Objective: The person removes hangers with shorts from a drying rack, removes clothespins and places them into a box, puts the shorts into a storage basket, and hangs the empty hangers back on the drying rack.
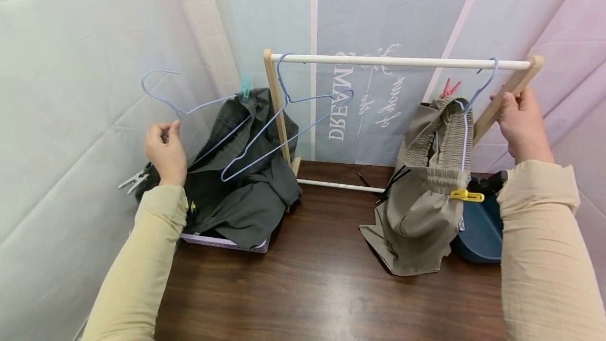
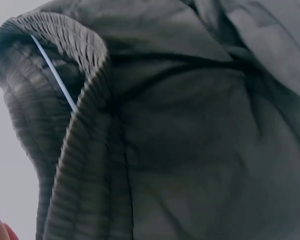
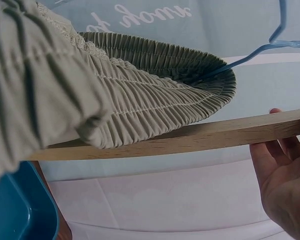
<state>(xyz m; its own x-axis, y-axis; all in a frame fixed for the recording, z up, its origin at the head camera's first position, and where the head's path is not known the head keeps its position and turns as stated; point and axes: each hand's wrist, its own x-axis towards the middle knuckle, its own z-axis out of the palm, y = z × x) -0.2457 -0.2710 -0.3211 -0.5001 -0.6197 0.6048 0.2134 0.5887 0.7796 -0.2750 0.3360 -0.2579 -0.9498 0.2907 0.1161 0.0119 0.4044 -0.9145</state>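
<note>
My left hand (image 1: 165, 151) pinches a blue wire hanger (image 1: 208, 103) just below its hook, left of the rack. Dark grey pants (image 1: 251, 199) hang from it by their elastic waistband, with a teal clothespin (image 1: 245, 88) on one side and a white clothespin (image 1: 134, 180) on the other. In the left wrist view the dark pants (image 2: 190, 130) fill most of the picture. At the far right my right hand (image 1: 523, 125) grips the wooden side post (image 3: 190, 140) of the clothes rack (image 1: 397, 61). Khaki pants (image 1: 421, 214) hang on the rack beside that hand.
An unloaded blue hanger (image 1: 255, 143) hangs at the rack's left end. Red (image 1: 450, 88) and yellow (image 1: 467, 196) clothespins hold the khaki pants. A blue bin (image 1: 478, 236) stands behind them; a lilac basket (image 1: 227, 242) sits under the dark pants on the brown table (image 1: 326, 288).
</note>
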